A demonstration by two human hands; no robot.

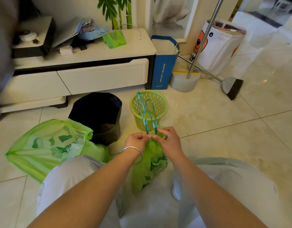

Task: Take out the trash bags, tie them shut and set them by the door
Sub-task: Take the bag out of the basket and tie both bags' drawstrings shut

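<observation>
1. Person crouches on tiled floor (224, 112), knees in pale trousers at bottom of view.
2. Small green trash bag (151, 165) hangs between the knees, its neck gathered at the top.
3. Left hand (137, 139) and right hand (168, 140) meet at the bag's neck; fingers of both curl in and pinch the teal drawstring (147, 112) right where it leaves the bag.
4. The drawstring's 2 loops stand up from the hands, in front of the green basket (149, 109).
5. Silver bangle (133, 153) sits on the left wrist.
6. The green basket, a slotted plastic bin, stands upright on the floor just beyond the hands.
7. Black bin (99, 116) stands to the left of the basket, near it but apart.
8. Larger green trash bag (48, 147) lies on the floor at left, touching the black bin's base; its mouth looks bunched, but whether it is tied cannot be told.
9. Low white TV cabinet (100, 74) runs behind the bins; blue paper bag (163, 69) stands at its right end.
10. Broom (232, 87) and dustpan (184, 81) stand farther right.
</observation>
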